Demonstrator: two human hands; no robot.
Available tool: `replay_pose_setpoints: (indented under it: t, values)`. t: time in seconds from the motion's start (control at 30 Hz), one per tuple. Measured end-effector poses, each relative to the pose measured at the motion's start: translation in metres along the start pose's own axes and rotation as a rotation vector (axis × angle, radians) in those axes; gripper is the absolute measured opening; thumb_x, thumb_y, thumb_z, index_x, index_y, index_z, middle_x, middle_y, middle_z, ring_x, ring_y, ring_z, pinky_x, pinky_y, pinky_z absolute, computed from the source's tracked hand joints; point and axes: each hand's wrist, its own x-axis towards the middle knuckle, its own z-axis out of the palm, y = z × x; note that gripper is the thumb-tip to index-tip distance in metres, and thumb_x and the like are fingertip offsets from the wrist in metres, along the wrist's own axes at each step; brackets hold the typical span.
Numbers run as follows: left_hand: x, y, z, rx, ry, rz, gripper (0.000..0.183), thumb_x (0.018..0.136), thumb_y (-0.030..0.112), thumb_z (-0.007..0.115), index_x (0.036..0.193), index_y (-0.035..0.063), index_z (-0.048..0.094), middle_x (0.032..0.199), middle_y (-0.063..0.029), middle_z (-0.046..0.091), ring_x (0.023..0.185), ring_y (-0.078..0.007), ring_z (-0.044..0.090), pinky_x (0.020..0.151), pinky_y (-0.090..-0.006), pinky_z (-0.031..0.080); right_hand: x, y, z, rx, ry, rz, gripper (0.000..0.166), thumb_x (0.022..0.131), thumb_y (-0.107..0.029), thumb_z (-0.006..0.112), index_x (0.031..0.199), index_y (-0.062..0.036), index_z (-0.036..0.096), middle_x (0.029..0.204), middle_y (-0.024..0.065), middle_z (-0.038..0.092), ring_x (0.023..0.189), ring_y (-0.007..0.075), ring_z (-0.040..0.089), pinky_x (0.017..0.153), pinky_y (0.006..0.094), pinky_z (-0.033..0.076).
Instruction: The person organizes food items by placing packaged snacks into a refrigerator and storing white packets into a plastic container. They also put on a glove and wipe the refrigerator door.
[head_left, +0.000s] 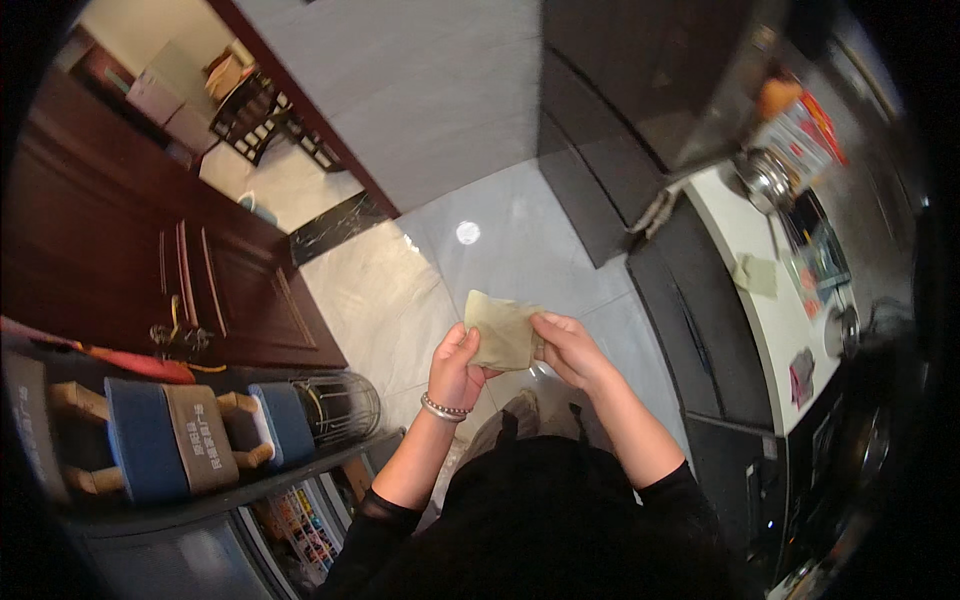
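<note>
A pale yellow-green cloth (504, 334), flat and roughly square, is stretched between both hands over the floor. My left hand (456, 364), with metal bangles at the wrist, grips its left edge between thumb and fingers. My right hand (574, 351) pinches the right edge, thumb on top. The fingers behind the cloth are partly hidden. A similar pale green cloth (756, 275) lies near the front edge of the white countertop at the right.
On the white countertop (780, 390) stand a metal pot (766, 180), plastic packages (802, 142) and a pink-and-grey cloth-like item (802, 379). Dark cabinets (697, 322) run below. To the left are an open brown door (135, 225), blue-topped stools (146, 439) and a wire basket (349, 405).
</note>
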Motion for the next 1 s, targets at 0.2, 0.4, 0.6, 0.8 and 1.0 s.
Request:
replay_pose_setpoints:
  t: [0.2, 0.4, 0.6, 0.8, 1.0]
  values:
    - [0.033, 0.068, -0.090, 0.165, 0.448, 0.082, 0.031, 0.086, 0.017, 0.051, 0.114, 0.0068, 0.044, 0.106, -0.0080, 0.054, 0.091, -0.0215, 0.057, 0.069, -0.0335, 0.050, 0.134, -0.002, 0.070, -0.359, 0.020, 0.045, 0.014, 0.079, -0.013, 0.062, 0.080, 0.0007, 0.059, 0.071, 0.0011, 0.058, 0.062, 0.0065, 0.051, 0.054, 0.0208, 0.041]
    - [0.107, 0.148, -0.174, 0.187, 0.375, -0.015, 0.029, 0.083, 0.027, 0.057, 0.103, 0.0067, 0.053, 0.102, -0.0063, 0.057, 0.087, -0.0175, 0.057, 0.068, -0.0357, 0.048, 0.277, 0.013, 0.140, -0.599, -0.029, 0.055, 0.017, 0.076, -0.014, 0.066, 0.067, -0.0025, 0.057, 0.062, -0.0012, 0.054, 0.056, 0.0044, 0.047, 0.050, 0.0204, 0.038]
    - [0.157, 0.260, -0.255, 0.085, 0.593, 0.090, 0.029, 0.082, 0.016, 0.058, 0.106, 0.0006, 0.052, 0.097, -0.0078, 0.057, 0.085, -0.0183, 0.059, 0.068, -0.0354, 0.053, 0.432, 0.024, 0.245, -0.814, -0.471, 0.107, 0.020, 0.080, -0.020, 0.062, 0.079, 0.0002, 0.060, 0.069, -0.0003, 0.058, 0.066, 0.0059, 0.050, 0.057, 0.0225, 0.041]
    - [0.187, 0.371, -0.359, -0.032, 0.746, 0.261, 0.019, 0.083, 0.013, 0.055, 0.096, -0.0005, 0.056, 0.088, -0.0075, 0.060, 0.075, -0.0152, 0.060, 0.064, -0.0321, 0.053, 0.572, 0.038, 0.359, -0.844, -0.826, 0.177, 0.028, 0.087, -0.026, 0.052, 0.082, 0.0008, 0.059, 0.066, -0.0015, 0.052, 0.064, 0.0058, 0.044, 0.055, 0.0247, 0.039]
    - [0.261, 0.508, -0.465, -0.195, 0.682, 0.437, 0.017, 0.086, 0.012, 0.045, 0.096, 0.0011, 0.052, 0.096, -0.0096, 0.057, 0.086, -0.0209, 0.058, 0.073, -0.0399, 0.050, 0.731, 0.059, 0.462, -1.122, -0.870, 0.043, 0.031, 0.086, -0.028, 0.051, 0.081, 0.0015, 0.058, 0.063, 0.0051, 0.055, 0.061, 0.0115, 0.048, 0.055, 0.0298, 0.041]
